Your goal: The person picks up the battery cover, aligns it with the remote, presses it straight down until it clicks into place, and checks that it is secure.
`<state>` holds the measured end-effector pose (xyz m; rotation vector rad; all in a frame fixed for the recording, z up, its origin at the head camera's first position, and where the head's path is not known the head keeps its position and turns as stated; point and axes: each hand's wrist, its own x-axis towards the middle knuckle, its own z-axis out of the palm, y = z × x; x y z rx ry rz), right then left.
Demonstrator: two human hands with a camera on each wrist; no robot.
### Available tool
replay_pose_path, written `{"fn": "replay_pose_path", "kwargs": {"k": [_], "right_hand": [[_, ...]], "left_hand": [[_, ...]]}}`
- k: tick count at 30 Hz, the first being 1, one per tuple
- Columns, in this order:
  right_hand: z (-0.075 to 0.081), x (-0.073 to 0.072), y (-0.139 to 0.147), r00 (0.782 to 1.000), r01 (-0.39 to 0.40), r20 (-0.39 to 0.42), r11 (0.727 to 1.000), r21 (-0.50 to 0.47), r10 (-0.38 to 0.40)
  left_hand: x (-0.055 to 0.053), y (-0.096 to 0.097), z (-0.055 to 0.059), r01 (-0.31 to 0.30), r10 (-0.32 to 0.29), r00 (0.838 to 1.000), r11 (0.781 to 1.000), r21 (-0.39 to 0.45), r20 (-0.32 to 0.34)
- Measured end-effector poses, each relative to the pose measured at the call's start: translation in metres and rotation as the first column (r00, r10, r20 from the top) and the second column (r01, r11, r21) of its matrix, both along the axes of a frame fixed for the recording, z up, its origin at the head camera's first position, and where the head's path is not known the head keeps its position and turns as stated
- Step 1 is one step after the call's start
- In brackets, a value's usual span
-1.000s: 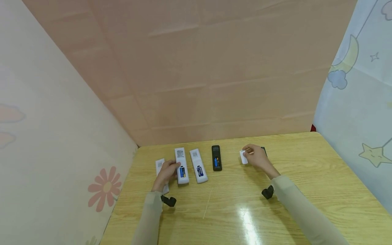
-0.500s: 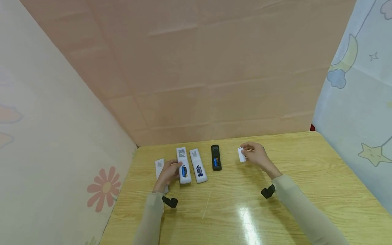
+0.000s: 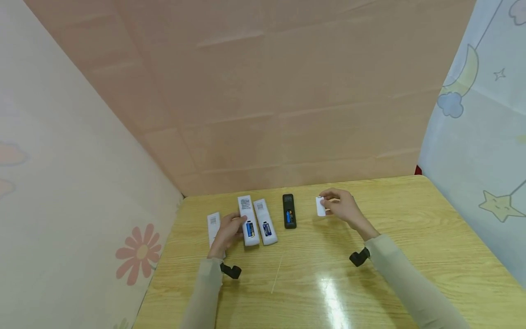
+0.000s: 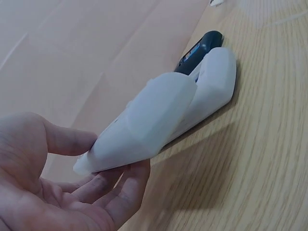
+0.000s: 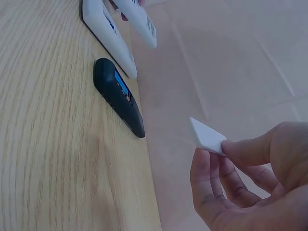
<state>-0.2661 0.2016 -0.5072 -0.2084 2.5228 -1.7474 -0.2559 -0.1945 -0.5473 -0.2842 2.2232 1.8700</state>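
Note:
A white remote control (image 3: 245, 204), back side up, is gripped along its left edge by my left hand (image 3: 225, 232). Its battery compartment is uncovered, with blue batteries inside. The left wrist view shows this remote (image 4: 149, 115) raised off the wood, thumb on top and fingers curled beneath. To the right, my right hand (image 3: 345, 209) pinches a small white battery cover (image 3: 320, 208) between thumb and fingers, held up in the air. Right beside the held remote lies a second white remote (image 3: 261, 211) with batteries showing. Further right is a black remote (image 3: 289, 204), likewise uncovered.
Another white remote (image 3: 213, 224) lies at the left, partly hidden under my left hand and wrist. All of this is near the back of a wooden table (image 3: 304, 278). A pinkish-brown cloth (image 3: 271, 114) hangs behind it, with patterned white cloths at both sides.
My left hand has shifted slightly right with the held remote, closer to the second white one. The right hand has moved a little left and up with the battery cover, which now faces me more squarely.

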Motion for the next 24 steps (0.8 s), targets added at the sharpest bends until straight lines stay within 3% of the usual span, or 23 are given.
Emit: {"fn": "replay_pose_path", "kwargs": {"k": [8, 19, 24], "right_hand": [[0.004, 0.003, -0.004, 1.000, -0.019, -0.006, 0.999, -0.028, 0.019], [0.013, 0.005, -0.010, 0.999, -0.045, -0.003, 0.998, -0.039, 0.045], [0.018, 0.008, -0.014, 0.998, -0.055, 0.013, 0.997, -0.053, 0.056]], "left_hand": [[-0.002, 0.010, 0.001, -0.007, 0.007, 1.000, 1.000, 0.003, 0.009], [0.000, 0.021, 0.009, 0.063, -0.063, 0.998, 0.995, 0.078, -0.012], [0.001, 0.027, 0.007, 0.071, -0.069, 0.997, 0.993, 0.096, -0.023]]}}
